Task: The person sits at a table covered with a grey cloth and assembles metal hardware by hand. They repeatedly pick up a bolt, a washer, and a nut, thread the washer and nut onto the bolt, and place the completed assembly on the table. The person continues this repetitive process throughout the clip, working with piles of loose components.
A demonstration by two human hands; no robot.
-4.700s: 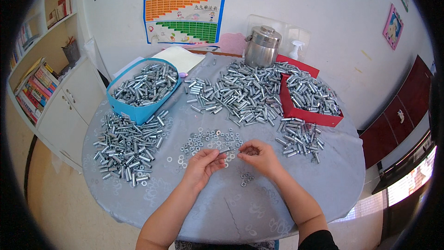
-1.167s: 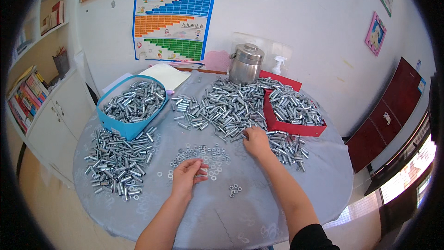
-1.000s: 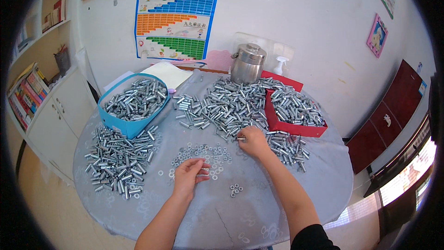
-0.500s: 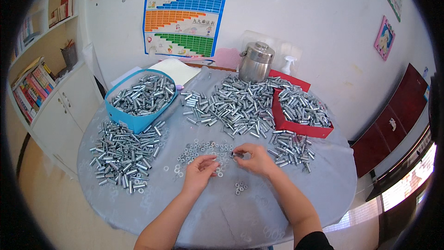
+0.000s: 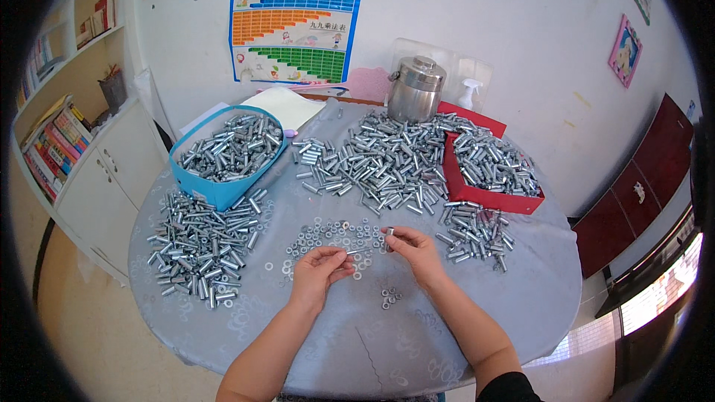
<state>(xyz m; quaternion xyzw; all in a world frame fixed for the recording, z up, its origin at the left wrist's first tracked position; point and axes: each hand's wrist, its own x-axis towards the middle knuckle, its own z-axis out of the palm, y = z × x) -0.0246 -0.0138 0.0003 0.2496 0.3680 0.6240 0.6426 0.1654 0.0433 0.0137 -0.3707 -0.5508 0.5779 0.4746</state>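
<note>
Between the thumb and fingers of my left hand (image 5: 319, 274) a thin metal rod (image 5: 359, 251) sticks out toward the right; its other end is hidden. My right hand (image 5: 414, 253) pinches a small silvery metal piece (image 5: 389, 232), short and tube-like, its exact kind too small to make out. The two hands face each other a little apart, over the near side of a spread of loose nuts and washers (image 5: 316, 235). A small cluster of nuts (image 5: 389, 297) lies on the cloth just below my right hand.
Silvery metal sleeves heap up at left (image 5: 197, 249), far middle (image 5: 395, 160) and right (image 5: 477, 234). A blue container (image 5: 223, 197) and a red box (image 5: 495, 202) hold more. A steel pot (image 5: 417, 93) and white spray bottle (image 5: 468, 94) stand behind on the grey tablecloth (image 5: 313, 357).
The thin rod now shows in my left hand's pinch, pointing right. My right hand has turned slightly and holds its small piece more upright. The whole view has shifted a little.
</note>
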